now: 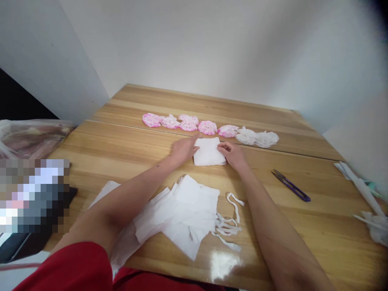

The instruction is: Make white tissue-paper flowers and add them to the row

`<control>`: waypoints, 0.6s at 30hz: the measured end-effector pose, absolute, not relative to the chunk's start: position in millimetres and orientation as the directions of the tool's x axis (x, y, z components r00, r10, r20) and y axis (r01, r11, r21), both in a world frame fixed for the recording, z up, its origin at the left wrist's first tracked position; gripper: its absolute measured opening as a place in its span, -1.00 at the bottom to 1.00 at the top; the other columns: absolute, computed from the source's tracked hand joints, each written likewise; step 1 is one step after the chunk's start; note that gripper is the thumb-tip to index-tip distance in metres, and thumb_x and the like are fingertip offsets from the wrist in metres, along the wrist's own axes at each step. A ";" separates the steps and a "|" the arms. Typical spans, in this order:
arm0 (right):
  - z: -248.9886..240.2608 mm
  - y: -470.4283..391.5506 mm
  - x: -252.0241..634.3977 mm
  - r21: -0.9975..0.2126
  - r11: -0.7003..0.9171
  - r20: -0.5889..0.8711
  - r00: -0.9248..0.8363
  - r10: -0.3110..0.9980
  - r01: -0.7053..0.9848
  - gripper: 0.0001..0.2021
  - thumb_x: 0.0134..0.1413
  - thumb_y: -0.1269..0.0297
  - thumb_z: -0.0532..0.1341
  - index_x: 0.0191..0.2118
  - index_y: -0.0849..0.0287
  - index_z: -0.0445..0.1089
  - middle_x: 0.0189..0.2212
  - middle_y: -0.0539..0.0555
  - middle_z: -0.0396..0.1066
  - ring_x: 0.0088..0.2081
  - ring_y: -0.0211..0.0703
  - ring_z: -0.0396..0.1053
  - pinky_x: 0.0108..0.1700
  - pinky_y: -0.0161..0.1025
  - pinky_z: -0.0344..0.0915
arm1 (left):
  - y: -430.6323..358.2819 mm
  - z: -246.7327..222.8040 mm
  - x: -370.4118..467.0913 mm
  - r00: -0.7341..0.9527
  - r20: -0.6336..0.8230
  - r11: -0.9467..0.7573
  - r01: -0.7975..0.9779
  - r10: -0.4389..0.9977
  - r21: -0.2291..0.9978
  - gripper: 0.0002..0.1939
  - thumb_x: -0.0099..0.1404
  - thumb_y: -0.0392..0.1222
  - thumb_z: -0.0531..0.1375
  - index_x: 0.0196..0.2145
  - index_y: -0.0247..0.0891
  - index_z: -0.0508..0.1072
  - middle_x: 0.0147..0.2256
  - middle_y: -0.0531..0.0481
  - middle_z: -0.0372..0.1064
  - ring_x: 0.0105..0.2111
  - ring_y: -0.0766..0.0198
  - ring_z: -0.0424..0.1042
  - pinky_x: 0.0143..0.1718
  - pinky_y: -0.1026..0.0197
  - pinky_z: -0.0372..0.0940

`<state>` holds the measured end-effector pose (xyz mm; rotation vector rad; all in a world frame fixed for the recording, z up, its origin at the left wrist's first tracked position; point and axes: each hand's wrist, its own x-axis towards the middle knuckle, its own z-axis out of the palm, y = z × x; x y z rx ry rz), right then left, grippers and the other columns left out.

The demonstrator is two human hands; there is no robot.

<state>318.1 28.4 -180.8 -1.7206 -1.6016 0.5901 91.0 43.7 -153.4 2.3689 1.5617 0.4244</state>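
Note:
A small stack of thin white squares [209, 151], tissue-like, lies on the wooden table between my two hands. At its left edge my left hand [184, 149] grips it, thumb at the side and index finger reaching toward the far corner. My right hand [235, 154] pinches the right edge between thumb and bent fingers. Closer to me is a loose, fanned pile of white sheets [188, 206], partly under my left forearm. Thin twisted white strips [228, 230] lie at the right side of that pile.
Beyond my hands runs a row of ruffled pink-and-white flowers [207, 127] and white ones [266, 138]. Purple-handled thread snips [291, 186] lie to the right. White strips [357, 184] and crumpled plastic [377, 226] are at the right edge. A clear plastic bag [33, 139] sits left.

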 end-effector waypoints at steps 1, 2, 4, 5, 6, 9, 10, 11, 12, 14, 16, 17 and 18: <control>-180.7 28.5 317.6 -0.746 0.012 0.133 0.131 0.982 0.666 -0.81 -0.05 0.19 0.23 -0.32 0.15 0.50 -0.36 0.07 0.55 -0.35 -0.14 0.42 -0.25 -0.20 0.28 | 43.6 -152.9 91.1 0.373 0.086 -0.377 0.847 0.924 0.375 -0.43 0.33 -0.11 0.13 0.27 -0.07 0.16 -0.22 -0.08 0.52 -0.17 0.08 0.47 -0.24 0.21 0.23; -180.5 28.4 317.2 -0.743 0.012 0.135 0.132 0.982 0.670 -0.81 -0.05 0.20 0.23 -0.32 0.15 0.50 -0.36 0.07 0.55 -0.35 -0.14 0.43 -0.25 -0.21 0.29 | 43.8 -152.6 91.0 0.370 0.083 -0.373 0.848 0.925 0.377 -0.43 0.33 -0.10 0.12 0.27 -0.08 0.16 -0.22 -0.07 0.52 -0.17 0.09 0.47 -0.24 0.21 0.23; -179.6 27.9 316.3 -0.736 0.013 0.140 0.133 0.981 0.677 -0.82 -0.05 0.21 0.23 -0.33 0.15 0.50 -0.36 0.07 0.56 -0.35 -0.13 0.43 -0.26 -0.21 0.30 | 45.2 -152.6 90.0 0.359 0.097 -0.366 0.836 0.928 0.408 -0.43 0.34 -0.09 0.10 0.28 -0.11 0.16 -0.22 -0.06 0.52 -0.17 0.11 0.47 -0.26 0.22 0.23; -179.1 27.5 315.8 -0.733 0.015 0.144 0.134 0.980 0.681 -0.83 -0.05 0.22 0.23 -0.33 0.15 0.51 -0.37 0.07 0.56 -0.35 -0.13 0.44 -0.26 -0.21 0.30 | 46.3 -152.9 89.2 0.348 0.109 -0.359 0.824 0.931 0.438 -0.43 0.34 -0.08 0.09 0.28 -0.13 0.16 -0.23 -0.05 0.53 -0.18 0.12 0.47 -0.27 0.23 0.22; -178.5 27.0 315.4 -0.729 0.017 0.149 0.134 0.980 0.684 -0.83 -0.05 0.22 0.23 -0.33 0.14 0.51 -0.37 0.07 0.56 -0.35 -0.13 0.44 -0.26 -0.21 0.30 | 47.6 -153.4 88.3 0.332 0.121 -0.348 0.808 0.936 0.475 -0.43 0.35 -0.09 0.08 0.28 -0.14 0.16 -0.25 -0.04 0.53 -0.21 0.13 0.47 -0.30 0.23 0.21; -177.0 25.4 314.3 -0.722 0.027 0.160 0.128 0.979 0.692 -0.84 -0.04 0.23 0.22 -0.34 0.13 0.51 -0.36 0.07 0.57 -0.34 -0.13 0.44 -0.25 -0.21 0.31 | 51.5 -155.1 85.5 0.287 0.133 -0.308 0.742 0.949 0.595 -0.44 0.36 -0.12 0.03 0.29 -0.19 0.14 -0.37 0.01 0.51 -0.33 0.20 0.45 -0.37 0.26 0.17; -176.6 25.0 314.1 -0.720 0.030 0.162 0.126 0.979 0.694 -0.84 -0.03 0.23 0.22 -0.33 0.13 0.51 -0.35 0.07 0.57 -0.34 -0.13 0.45 -0.25 -0.20 0.31 | 52.5 -155.7 84.8 0.279 0.132 -0.299 0.722 0.951 0.624 -0.44 0.36 -0.13 0.02 0.30 -0.21 0.14 -0.41 0.03 0.50 -0.37 0.23 0.43 -0.39 0.27 0.15; -176.3 24.6 313.9 -0.717 0.031 0.163 0.124 0.979 0.696 -0.84 -0.03 0.23 0.22 -0.33 0.13 0.51 -0.35 0.07 0.57 -0.34 -0.13 0.45 -0.24 -0.20 0.32 | 53.3 -156.2 84.3 0.273 0.131 -0.291 0.707 0.953 0.644 -0.43 0.36 -0.15 0.02 0.30 -0.22 0.13 -0.44 0.05 0.48 -0.40 0.24 0.41 -0.41 0.28 0.13; -176.1 24.4 313.7 -0.714 0.032 0.164 0.122 0.979 0.699 -0.84 -0.02 0.23 0.22 -0.33 0.14 0.51 -0.34 0.07 0.57 -0.34 -0.13 0.45 -0.24 -0.20 0.32 | 53.9 -156.6 84.1 0.267 0.133 -0.286 0.699 0.955 0.655 -0.43 0.35 -0.16 0.03 0.29 -0.24 0.14 -0.47 0.06 0.47 -0.42 0.26 0.40 -0.43 0.28 0.11; -175.8 24.3 313.4 -0.707 0.033 0.166 0.121 0.979 0.707 -0.84 -0.02 0.23 0.22 -0.33 0.14 0.51 -0.34 0.07 0.57 -0.34 -0.13 0.45 -0.22 -0.19 0.32 | 54.6 -157.6 84.0 0.251 0.136 -0.277 0.695 0.958 0.664 -0.43 0.32 -0.18 0.05 0.28 -0.24 0.17 -0.49 0.07 0.45 -0.45 0.28 0.38 -0.45 0.28 0.08; -175.7 24.5 313.2 -0.698 0.033 0.168 0.118 0.979 0.716 -0.84 -0.01 0.23 0.22 -0.33 0.14 0.51 -0.33 0.08 0.57 -0.33 -0.13 0.45 -0.22 -0.19 0.32 | 55.5 -159.0 84.0 0.246 0.145 -0.277 0.680 0.958 0.679 -0.44 0.31 -0.20 0.05 0.26 -0.23 0.21 -0.51 0.09 0.44 -0.46 0.29 0.36 -0.46 0.29 0.06; -175.7 24.7 313.1 -0.693 0.032 0.167 0.117 0.979 0.720 -0.84 0.00 0.23 0.21 -0.33 0.14 0.51 -0.33 0.08 0.57 -0.33 -0.13 0.45 -0.22 -0.19 0.32 | 56.0 -159.8 84.0 0.247 0.152 -0.282 0.665 0.957 0.691 -0.45 0.30 -0.21 0.05 0.25 -0.23 0.23 -0.52 0.09 0.43 -0.47 0.30 0.35 -0.45 0.29 0.07; -175.8 24.8 313.1 -0.688 0.031 0.166 0.116 0.979 0.725 -0.83 0.00 0.23 0.21 -0.32 0.14 0.51 -0.33 0.08 0.57 -0.34 -0.13 0.45 -0.22 -0.19 0.32 | 56.6 -160.6 83.9 0.247 0.160 -0.286 0.649 0.956 0.705 -0.46 0.30 -0.22 0.05 0.24 -0.23 0.24 -0.53 0.10 0.42 -0.48 0.31 0.34 -0.45 0.29 0.07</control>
